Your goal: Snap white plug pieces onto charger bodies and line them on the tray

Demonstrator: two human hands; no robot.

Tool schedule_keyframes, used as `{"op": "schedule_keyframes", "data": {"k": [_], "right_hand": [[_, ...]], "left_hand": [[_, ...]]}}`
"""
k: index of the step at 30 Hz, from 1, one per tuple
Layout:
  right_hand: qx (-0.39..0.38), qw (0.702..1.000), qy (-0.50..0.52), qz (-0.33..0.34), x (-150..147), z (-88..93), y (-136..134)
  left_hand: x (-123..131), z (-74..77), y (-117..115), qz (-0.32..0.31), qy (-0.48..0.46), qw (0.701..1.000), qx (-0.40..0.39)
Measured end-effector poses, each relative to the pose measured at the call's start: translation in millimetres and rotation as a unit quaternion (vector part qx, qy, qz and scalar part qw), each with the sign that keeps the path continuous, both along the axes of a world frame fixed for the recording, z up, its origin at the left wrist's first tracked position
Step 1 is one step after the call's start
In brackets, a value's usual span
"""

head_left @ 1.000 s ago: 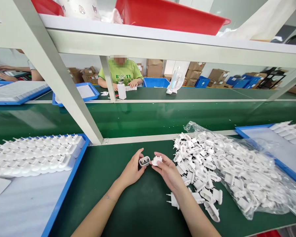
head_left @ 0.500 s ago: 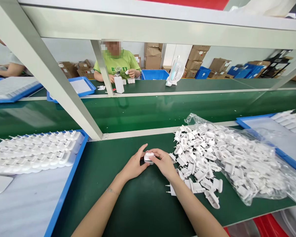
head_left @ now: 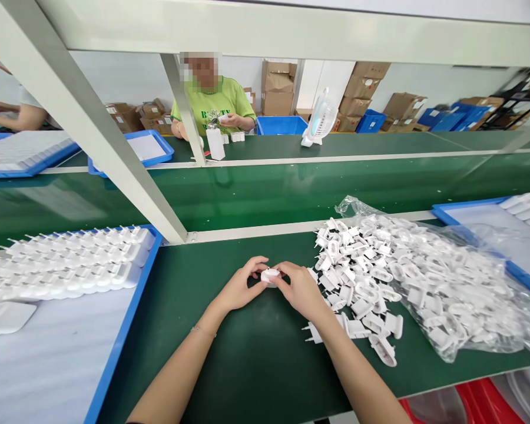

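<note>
Between my two hands is a small white charger plug, held just above the green bench with its pins upward. My left hand is closed on its left side with thumb and fingertips. On the other side my right hand pinches it, partly covering it. Right of my right hand lies a loose heap of white plug housings, some with pins showing. More of them spill from a clear plastic bag. To the left, a blue tray carries rows of white chargers with pins up.
A slanted metal post rises behind the left tray. Another blue tray stands at the far right. Past the green belt, a co-worker in a green shirt sits near a white fan. Cardboard boxes stand behind.
My left fingers have curled in onto the charger plug. The dark gap around its white top no longer shows. The whole view has shifted slightly.
</note>
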State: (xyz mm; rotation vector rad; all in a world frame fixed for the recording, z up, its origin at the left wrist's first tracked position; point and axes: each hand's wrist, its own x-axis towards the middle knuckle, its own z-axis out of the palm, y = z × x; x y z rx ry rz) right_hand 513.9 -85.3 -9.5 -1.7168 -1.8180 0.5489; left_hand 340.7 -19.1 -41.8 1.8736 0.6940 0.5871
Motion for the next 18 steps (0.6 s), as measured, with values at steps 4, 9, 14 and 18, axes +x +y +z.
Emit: {"op": "schedule_keyframes", "data": {"k": [4, 9, 14, 18], "right_hand": [[-0.019, 0.999, -0.032, 0.022, 3.0, 5.1, 2.0], [-0.028, 0.998, -0.054, 0.018, 2.6, 0.8, 0.6], [-0.023, 0.997, -0.032, 0.068, 6.5, 2.9, 0.1], [-0.038, 0.994, 0.032, 0.098, 13.5, 5.9, 3.5]], "left_hand": [[-2.0, 4.8, 3.0, 0.008, 0.002, 1.000, -0.007], [1.2, 8.3, 0.1, 0.007, 0.021, 1.000, 0.021], [1.6, 10.6, -4.9, 0.010, 0.034, 0.999, 0.030], [-0.5, 11.7, -7.1, -0.003, 0.035, 0.999, 0.025]]}}
